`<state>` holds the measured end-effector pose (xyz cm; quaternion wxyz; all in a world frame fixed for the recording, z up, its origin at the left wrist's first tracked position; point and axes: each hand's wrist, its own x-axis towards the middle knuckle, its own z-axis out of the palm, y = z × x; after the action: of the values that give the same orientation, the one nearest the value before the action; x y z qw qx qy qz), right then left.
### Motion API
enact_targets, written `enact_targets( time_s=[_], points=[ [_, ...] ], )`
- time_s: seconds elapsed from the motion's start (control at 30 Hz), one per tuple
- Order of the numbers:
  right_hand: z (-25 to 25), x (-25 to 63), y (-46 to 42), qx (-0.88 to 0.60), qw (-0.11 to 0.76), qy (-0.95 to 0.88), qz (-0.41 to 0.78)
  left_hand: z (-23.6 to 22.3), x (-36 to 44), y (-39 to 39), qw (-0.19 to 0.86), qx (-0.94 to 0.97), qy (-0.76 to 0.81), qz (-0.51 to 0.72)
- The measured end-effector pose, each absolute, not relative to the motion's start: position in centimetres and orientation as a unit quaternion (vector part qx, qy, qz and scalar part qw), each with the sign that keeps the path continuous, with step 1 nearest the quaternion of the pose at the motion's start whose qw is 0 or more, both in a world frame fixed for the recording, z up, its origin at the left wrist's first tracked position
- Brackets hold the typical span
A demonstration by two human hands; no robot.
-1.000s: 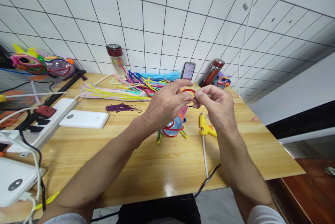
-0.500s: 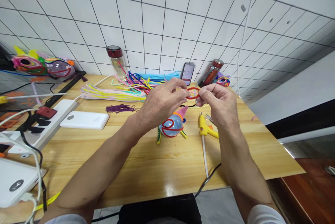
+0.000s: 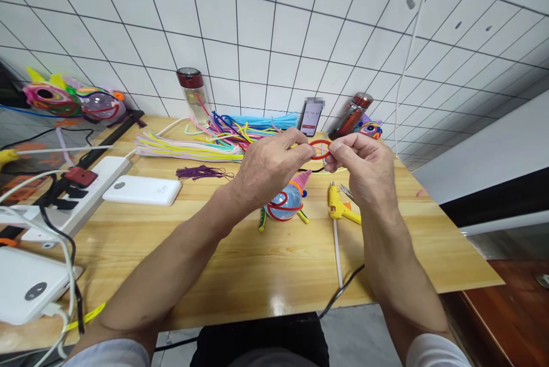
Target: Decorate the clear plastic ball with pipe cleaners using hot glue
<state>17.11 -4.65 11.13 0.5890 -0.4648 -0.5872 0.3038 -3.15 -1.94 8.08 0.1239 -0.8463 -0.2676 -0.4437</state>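
A red pipe cleaner (image 3: 319, 142), bent into a loop, is held up above the table between my two hands. My left hand (image 3: 277, 164) pinches its left side with thumb and fingertips. On the other side, my right hand (image 3: 362, 164) grips the loop between thumb and forefinger. Below them sits a clear round ball figure (image 3: 285, 206) with red curled trim, a pink cone and green-yellow feet; my left hand partly covers it. A yellow glue gun (image 3: 337, 204) with a white glue stick lies beneath my right hand, and pliers or scissors (image 3: 345, 191) lie beside it, partly hidden.
Bundles of coloured pipe cleaners (image 3: 184, 148) lie at the back. Behind them are a glass bottle (image 3: 195, 98), a phone (image 3: 311, 117) and a red flask (image 3: 355, 112). A purple tassel (image 3: 199, 172), white power bank (image 3: 141, 190) and power strip (image 3: 92, 190) with cables occupy the left.
The view has shifted slightly. Left fingertips have closed in on the red loop's left side, while the right hand keeps its pinch.
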Motion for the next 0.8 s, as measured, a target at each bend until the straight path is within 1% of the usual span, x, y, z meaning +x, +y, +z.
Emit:
enact_targets(
  time_s=[0.53, 0.67, 0.8],
  points=[
    [11.12, 16.99, -4.71, -0.456, 0.589, -0.593, 0.306, 7.82, -3.25, -1.49, 0.137, -0.845, -0.25, -0.453],
    [11.16, 17.03, -4.74, -0.464, 0.581, -0.597, 0.302, 7.98, -3.26, -1.62, 0.11, -0.847, -0.261, -0.449],
    [11.05, 17.13, -4.65, -0.466, 0.581, -0.592, 0.308, 8.48, -3.32, -1.83, 0.06, -0.842, -0.268, -0.465]
  ],
)
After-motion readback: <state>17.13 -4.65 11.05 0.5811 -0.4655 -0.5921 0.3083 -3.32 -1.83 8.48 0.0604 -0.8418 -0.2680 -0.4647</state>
